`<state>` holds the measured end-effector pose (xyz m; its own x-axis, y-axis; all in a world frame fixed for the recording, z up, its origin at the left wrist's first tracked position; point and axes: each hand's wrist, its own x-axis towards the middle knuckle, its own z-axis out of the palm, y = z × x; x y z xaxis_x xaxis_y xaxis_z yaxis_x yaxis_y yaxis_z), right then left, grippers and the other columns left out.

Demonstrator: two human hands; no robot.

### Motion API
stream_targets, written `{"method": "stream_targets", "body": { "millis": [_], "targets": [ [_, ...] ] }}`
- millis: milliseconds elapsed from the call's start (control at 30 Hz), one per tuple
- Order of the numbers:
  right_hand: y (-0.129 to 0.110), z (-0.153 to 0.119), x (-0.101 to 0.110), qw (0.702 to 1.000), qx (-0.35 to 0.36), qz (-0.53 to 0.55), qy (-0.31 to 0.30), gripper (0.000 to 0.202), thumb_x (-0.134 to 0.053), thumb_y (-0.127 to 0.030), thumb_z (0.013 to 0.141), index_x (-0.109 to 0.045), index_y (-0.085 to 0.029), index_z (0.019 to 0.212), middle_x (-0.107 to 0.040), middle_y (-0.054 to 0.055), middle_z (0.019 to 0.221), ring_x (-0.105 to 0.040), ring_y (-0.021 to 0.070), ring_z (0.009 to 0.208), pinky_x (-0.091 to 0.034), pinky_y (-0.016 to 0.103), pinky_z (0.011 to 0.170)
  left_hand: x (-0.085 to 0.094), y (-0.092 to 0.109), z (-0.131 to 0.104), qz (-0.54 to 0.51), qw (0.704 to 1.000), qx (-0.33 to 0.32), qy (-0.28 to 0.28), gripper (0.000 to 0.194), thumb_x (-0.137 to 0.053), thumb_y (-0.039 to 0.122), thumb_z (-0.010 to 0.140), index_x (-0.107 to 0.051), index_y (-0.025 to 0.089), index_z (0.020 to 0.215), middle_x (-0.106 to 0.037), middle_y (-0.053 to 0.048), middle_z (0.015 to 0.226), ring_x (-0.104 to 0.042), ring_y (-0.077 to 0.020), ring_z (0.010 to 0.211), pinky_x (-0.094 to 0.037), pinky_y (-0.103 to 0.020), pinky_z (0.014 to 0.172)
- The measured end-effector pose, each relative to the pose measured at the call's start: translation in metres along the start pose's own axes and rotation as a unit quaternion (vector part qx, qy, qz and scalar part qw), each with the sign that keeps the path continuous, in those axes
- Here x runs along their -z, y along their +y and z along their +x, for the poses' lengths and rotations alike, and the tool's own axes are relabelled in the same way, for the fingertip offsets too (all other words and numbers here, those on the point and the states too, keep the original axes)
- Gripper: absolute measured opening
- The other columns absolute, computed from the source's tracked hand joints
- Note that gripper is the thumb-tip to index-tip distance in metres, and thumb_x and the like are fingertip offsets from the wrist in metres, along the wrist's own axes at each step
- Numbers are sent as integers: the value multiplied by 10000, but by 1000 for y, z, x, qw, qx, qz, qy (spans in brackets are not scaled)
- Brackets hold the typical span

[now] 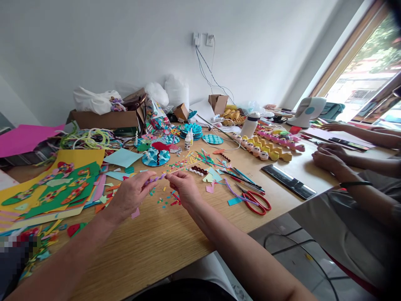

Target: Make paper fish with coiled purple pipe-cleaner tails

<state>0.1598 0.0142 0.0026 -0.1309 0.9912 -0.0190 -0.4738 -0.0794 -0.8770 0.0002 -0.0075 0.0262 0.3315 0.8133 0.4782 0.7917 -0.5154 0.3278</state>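
A twisted purple pipe cleaner is stretched between my two hands, above the wooden table. My left hand pinches its left part, and my right hand pinches the right end between thumb and finger. Beyond them lie coiled brown and white pipe cleaners. Farther off is a blue paper plate with a red piece and a dark twisted strip on it. To the right, red-handled scissors rest beside a straight purple pipe cleaner.
Green and yellow craft sheets lie at left, near a tangle of pipe cleaners. Glue bottles, pencils, a phone and painted egg-carton strips spread across the table. Other people's hands are at the right.
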Motion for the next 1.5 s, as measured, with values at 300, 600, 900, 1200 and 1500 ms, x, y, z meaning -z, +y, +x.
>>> {"method": "stream_targets", "body": {
  "millis": [300,600,900,1200,1500],
  "targets": [
    [4,-2,0,999,17,-26,-15,214,-693,-337,545,-582,-153,538,-463,-62,451,-329,58,453,-232,228,491,-5,10,12,-43,998,5,-36,293,-375,322,850,-634,188,881,-676,-45,795,-607,-165,696,-453,-255,637],
    [9,-2,7,933,139,-331,-10,105,-602,-256,705,-586,-181,778,-544,-39,614,-452,96,552,-322,224,553,-5,11,12,-41,992,104,-51,291,-374,339,839,-610,186,766,-575,21,554,-514,-115,451,-359,-215,459],
    [-17,-24,9,555,329,-764,-34,213,-420,-233,894,-622,-196,836,-601,54,830,-489,183,834,-309,300,706,-6,11,11,-68,983,151,-82,311,-382,367,835,-573,188,669,-478,52,441,-473,-113,409,-329,-217,448],
    [-86,-17,6,580,207,-733,-288,112,-567,-124,777,-671,-142,739,-614,42,750,-525,148,762,-327,255,636,11,20,7,-32,973,-26,-228,315,-368,329,852,-637,189,771,-634,-14,694,-557,-144,641,-367,-228,568],
    [-66,-9,27,930,-50,-196,-308,125,-694,-233,606,-625,-134,640,-573,-41,590,-480,66,561,-336,206,558,31,30,-6,-256,940,89,-209,271,-384,374,840,-580,186,833,-439,50,555,-382,-79,431,-312,-187,412]
  ]
}}
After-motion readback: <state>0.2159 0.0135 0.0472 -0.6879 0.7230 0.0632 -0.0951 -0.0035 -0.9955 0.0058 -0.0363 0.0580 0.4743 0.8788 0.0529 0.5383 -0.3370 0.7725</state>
